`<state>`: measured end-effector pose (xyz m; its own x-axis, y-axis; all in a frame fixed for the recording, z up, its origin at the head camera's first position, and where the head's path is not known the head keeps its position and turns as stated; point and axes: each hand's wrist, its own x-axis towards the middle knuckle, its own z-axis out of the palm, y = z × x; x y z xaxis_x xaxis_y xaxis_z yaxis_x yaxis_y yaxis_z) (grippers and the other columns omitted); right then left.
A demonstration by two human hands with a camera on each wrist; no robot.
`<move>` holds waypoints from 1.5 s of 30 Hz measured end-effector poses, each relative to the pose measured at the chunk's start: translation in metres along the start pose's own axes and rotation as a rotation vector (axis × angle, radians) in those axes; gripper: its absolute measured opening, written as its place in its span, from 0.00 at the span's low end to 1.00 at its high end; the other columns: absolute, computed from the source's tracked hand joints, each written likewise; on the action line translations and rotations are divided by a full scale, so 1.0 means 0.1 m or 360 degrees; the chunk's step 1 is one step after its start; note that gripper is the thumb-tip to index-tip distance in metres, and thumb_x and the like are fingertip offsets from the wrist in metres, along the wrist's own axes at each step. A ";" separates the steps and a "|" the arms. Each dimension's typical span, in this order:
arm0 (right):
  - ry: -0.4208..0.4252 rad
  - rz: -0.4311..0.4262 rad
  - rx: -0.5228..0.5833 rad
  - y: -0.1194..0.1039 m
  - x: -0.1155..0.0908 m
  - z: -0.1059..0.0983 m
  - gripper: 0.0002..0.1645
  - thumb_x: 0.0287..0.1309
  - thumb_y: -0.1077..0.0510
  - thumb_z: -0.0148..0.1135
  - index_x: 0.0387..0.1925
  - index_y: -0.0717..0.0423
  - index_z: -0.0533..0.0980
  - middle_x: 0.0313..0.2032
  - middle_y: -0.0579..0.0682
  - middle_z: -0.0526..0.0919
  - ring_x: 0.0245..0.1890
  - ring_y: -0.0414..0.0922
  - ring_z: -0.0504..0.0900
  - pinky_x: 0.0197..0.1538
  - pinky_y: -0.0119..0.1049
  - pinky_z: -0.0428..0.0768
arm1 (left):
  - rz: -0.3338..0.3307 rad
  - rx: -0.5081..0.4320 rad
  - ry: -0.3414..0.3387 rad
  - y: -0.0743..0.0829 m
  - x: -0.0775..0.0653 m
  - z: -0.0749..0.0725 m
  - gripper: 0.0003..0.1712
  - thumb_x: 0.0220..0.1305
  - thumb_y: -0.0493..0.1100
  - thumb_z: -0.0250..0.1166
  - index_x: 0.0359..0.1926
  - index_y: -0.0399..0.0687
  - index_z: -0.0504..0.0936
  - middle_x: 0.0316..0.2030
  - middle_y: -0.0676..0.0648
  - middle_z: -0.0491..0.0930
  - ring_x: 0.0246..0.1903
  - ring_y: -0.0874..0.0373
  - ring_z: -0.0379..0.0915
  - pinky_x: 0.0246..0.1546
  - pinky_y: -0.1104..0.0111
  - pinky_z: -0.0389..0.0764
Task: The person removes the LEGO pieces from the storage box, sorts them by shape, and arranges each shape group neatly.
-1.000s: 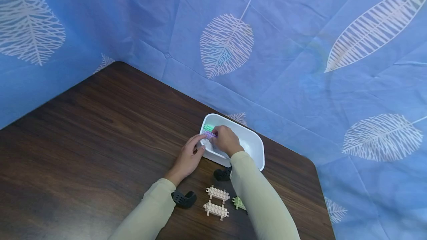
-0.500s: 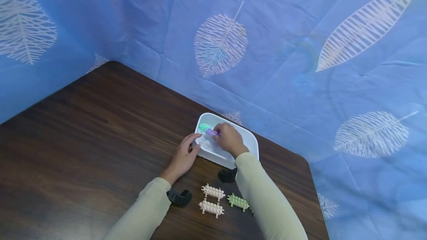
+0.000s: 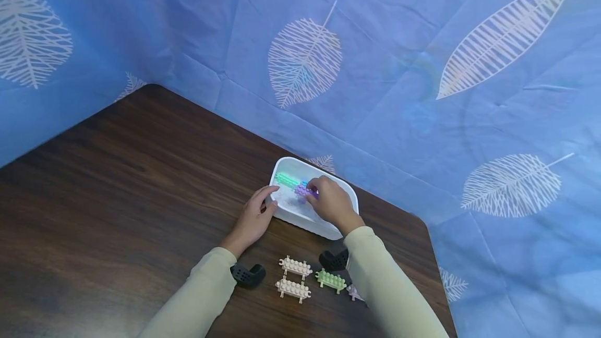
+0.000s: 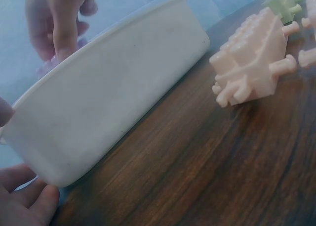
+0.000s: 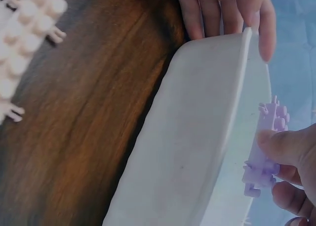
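A white plastic bin (image 3: 300, 217) stands near the table's back edge. My left hand (image 3: 251, 223) grips its left end, with a finger over the rim and others against the outer wall. Inside the bin my right hand (image 3: 333, 202) pinches a purple studded building block (image 5: 264, 149) with small side pegs, between thumb and fingers. A bright green block (image 3: 286, 180) lies at the bin's left end, and a bit of blue (image 3: 304, 183) shows behind the purple one. The right hand covers part of the bin's interior.
In front of the bin, on the dark wooden table (image 3: 155, 186), lie two cream blocks (image 3: 295, 266), a light green block (image 3: 331, 279) and a pale purple block (image 3: 354, 292) partly under the right sleeve. A blue leaf-print cloth (image 3: 385, 93) hangs behind.
My right hand has moved right inside the bin with the purple block, uncovering the green block and a bit of blue. The right forearm has shifted right, baring the table's light green and pale purple blocks.
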<state>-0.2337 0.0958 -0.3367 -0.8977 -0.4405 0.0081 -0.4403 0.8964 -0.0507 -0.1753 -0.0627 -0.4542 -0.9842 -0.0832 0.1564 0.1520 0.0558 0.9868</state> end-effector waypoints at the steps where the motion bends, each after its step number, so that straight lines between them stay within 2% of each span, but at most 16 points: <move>1: 0.0009 -0.0011 -0.0010 0.00 -0.04 -0.02 0.12 0.56 0.55 0.65 0.42 0.54 0.81 0.38 0.48 0.81 0.38 0.44 0.79 0.44 0.43 0.81 | -0.0003 -0.0001 -0.0004 0.01 0.00 0.00 0.23 0.70 0.41 0.52 0.64 0.48 0.69 0.66 0.46 0.63 0.68 0.51 0.55 0.64 0.54 0.66; 11: 0.0119 -0.0133 -0.0063 0.04 -0.46 -0.09 0.11 0.55 0.53 0.67 0.40 0.51 0.81 0.34 0.44 0.79 0.30 0.38 0.75 0.33 0.36 0.79 | -0.0008 -0.0015 -0.0023 0.00 -0.02 0.00 0.23 0.70 0.42 0.52 0.65 0.47 0.68 0.67 0.46 0.62 0.68 0.50 0.55 0.64 0.53 0.65; 18: 0.0138 -0.0117 -0.0030 0.03 -0.69 -0.08 0.11 0.53 0.54 0.68 0.39 0.51 0.81 0.35 0.43 0.79 0.32 0.40 0.78 0.34 0.36 0.79 | -0.0009 -0.0017 -0.0036 0.00 -0.03 0.01 0.23 0.70 0.41 0.52 0.65 0.47 0.68 0.67 0.44 0.61 0.68 0.49 0.54 0.64 0.51 0.65; 23: 0.0143 -0.0094 -0.0024 0.07 -0.89 -0.06 0.11 0.52 0.55 0.69 0.39 0.50 0.81 0.35 0.43 0.80 0.31 0.38 0.76 0.33 0.36 0.78 | -0.0033 -0.0006 -0.0058 0.01 -0.02 0.02 0.23 0.70 0.42 0.51 0.65 0.48 0.68 0.67 0.45 0.61 0.68 0.50 0.54 0.64 0.53 0.65; 28: 0.0160 -0.0093 0.0012 0.12 -1.10 0.00 0.12 0.50 0.55 0.70 0.38 0.50 0.81 0.35 0.43 0.80 0.29 0.38 0.76 0.30 0.33 0.77 | -0.0004 0.0008 -0.0046 0.00 0.00 0.02 0.23 0.70 0.41 0.51 0.65 0.47 0.67 0.67 0.45 0.61 0.68 0.49 0.53 0.64 0.52 0.65; 39: 0.0102 0.0017 0.0018 0.28 -1.54 0.19 0.12 0.47 0.53 0.72 0.35 0.47 0.80 0.32 0.37 0.77 0.26 0.33 0.72 0.25 0.27 0.71 | 0.0001 0.0041 -0.0068 -0.01 -0.01 0.00 0.24 0.71 0.42 0.50 0.66 0.48 0.66 0.68 0.44 0.59 0.69 0.48 0.52 0.64 0.52 0.64; 45: 0.0065 -0.0032 0.0085 0.35 -1.73 0.28 0.11 0.46 0.55 0.72 0.34 0.48 0.80 0.31 0.37 0.76 0.28 0.31 0.72 0.29 0.28 0.74 | 0.0015 0.0031 -0.0065 0.01 0.00 0.00 0.24 0.71 0.41 0.50 0.66 0.47 0.66 0.68 0.43 0.59 0.69 0.48 0.52 0.64 0.51 0.64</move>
<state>-0.0939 0.2023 -0.3674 -0.8890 -0.4551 0.0501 -0.4578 0.8830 -0.1032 -0.1749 -0.0628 -0.4528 -0.9857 -0.0422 0.1633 0.1598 0.0755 0.9843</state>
